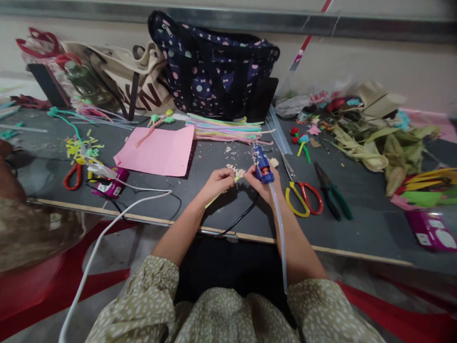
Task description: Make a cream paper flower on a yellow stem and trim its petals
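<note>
My left hand (218, 185) is closed on a thin yellow stem (213, 200), whose lower end slants down toward the table edge. At its fingertips is a small pale yellow piece (238, 176). My right hand (264, 183) is wrapped round a blue glue gun (263, 164), with a long clear glue stick (280, 228) trailing from it toward me. The thumb and finger of my right hand reach to the pale piece, close to my left fingertips. Small cream scraps (233, 169) lie just beyond both hands.
Scissors (303, 196) and pliers (332, 193) lie to the right. Pink paper (157, 155) and bundled pastel stems (224, 128) lie beyond. A dark patterned bag (217, 71) stands behind. A white cable (107, 228) hangs over the left edge, near another person's arm (10, 176).
</note>
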The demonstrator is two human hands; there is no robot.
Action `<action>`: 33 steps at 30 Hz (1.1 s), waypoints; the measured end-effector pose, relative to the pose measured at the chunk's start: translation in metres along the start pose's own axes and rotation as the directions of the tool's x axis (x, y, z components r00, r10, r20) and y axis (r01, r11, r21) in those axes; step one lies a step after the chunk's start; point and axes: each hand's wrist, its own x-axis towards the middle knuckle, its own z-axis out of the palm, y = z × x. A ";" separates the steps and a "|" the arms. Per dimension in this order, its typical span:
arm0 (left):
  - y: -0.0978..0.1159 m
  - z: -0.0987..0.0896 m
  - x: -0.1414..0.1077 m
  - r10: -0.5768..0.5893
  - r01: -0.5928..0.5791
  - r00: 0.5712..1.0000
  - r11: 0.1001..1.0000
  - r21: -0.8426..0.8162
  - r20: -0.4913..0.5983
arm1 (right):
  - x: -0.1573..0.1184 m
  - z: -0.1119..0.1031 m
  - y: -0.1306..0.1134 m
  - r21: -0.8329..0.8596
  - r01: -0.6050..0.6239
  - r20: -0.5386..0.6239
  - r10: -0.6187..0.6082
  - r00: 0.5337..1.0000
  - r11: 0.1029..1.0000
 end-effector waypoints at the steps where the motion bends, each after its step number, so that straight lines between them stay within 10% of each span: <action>1: 0.000 0.000 0.000 0.001 -0.001 1.000 1.000 0.001 0.000 | 0.000 0.000 0.000 -0.006 0.003 0.000 -0.003 1.000 1.000; 26: 0.004 0.003 -0.002 0.054 -0.055 0.999 0.996 0.068 0.006 | -0.005 0.002 0.002 -0.196 0.106 0.001 -0.108 0.994 0.975; 33: 0.003 0.003 -0.001 0.135 -0.129 0.988 0.989 0.074 -0.075 | -0.007 0.004 -0.010 -0.038 0.060 -0.208 -0.067 0.976 0.997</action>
